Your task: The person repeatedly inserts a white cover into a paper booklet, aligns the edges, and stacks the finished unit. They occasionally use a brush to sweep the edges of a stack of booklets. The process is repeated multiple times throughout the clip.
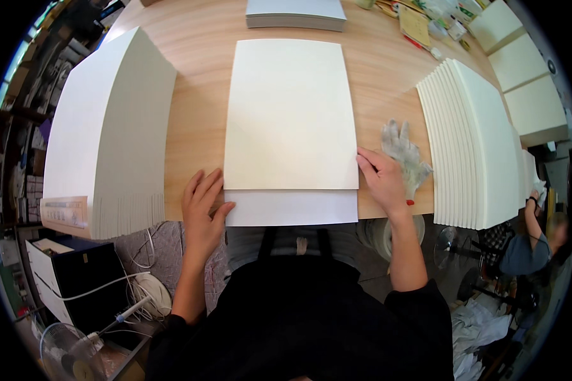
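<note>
In front of me lies a large cream sheet, either a cover or thin board. It overlaps a white sheet, whose near strip shows at the table's front edge. My left hand rests at their left side with its fingers stretched out and apart, the thumb touching the white sheet's edge. On the other side, my right hand pinches the cream sheet's right edge between thumb and fingers. A grey-white work glove lies flat just beyond my right hand.
A tall stack of white sheets stands at the left of the wooden table, a layered cream stack at the right. Farther off sit a grey-edged stack and assorted small items. Another person is at far right.
</note>
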Tool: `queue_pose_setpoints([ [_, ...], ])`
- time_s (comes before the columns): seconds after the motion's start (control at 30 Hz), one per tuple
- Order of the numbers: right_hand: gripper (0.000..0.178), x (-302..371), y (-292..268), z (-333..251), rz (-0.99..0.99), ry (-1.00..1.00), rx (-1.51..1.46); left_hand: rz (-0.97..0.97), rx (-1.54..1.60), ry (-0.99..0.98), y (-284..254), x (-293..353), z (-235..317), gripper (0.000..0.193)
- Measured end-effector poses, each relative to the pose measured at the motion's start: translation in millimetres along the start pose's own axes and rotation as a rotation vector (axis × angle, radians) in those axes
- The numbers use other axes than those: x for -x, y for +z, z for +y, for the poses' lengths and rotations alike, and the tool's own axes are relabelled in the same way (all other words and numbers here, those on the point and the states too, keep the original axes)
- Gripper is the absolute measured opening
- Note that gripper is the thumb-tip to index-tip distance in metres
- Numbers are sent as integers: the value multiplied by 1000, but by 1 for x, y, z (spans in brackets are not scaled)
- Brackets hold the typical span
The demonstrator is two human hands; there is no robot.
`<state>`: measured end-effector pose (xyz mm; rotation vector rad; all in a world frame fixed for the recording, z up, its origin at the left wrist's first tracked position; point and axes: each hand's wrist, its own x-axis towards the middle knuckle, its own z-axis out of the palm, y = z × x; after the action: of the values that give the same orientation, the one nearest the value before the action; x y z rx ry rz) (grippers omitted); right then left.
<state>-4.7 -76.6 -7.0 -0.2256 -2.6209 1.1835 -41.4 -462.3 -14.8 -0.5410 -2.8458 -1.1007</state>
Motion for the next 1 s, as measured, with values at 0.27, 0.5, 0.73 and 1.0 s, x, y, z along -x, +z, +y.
queue_pose_setpoints([
  [0.27,23,0,1,5,17,-6,-15,-10,-10,36,-1,-2,2,54],
  [0.5,24,0,2,7,23,28,-55,-29,-20,37,-1,0,-1,54],
  [0.73,23,2,3,8,39,9,10,-31,-17,32,-1,0,0,53],
  [1.0,22,0,5,14,43,86,-151,-18,-32,42,-2,-1,2,50],
])
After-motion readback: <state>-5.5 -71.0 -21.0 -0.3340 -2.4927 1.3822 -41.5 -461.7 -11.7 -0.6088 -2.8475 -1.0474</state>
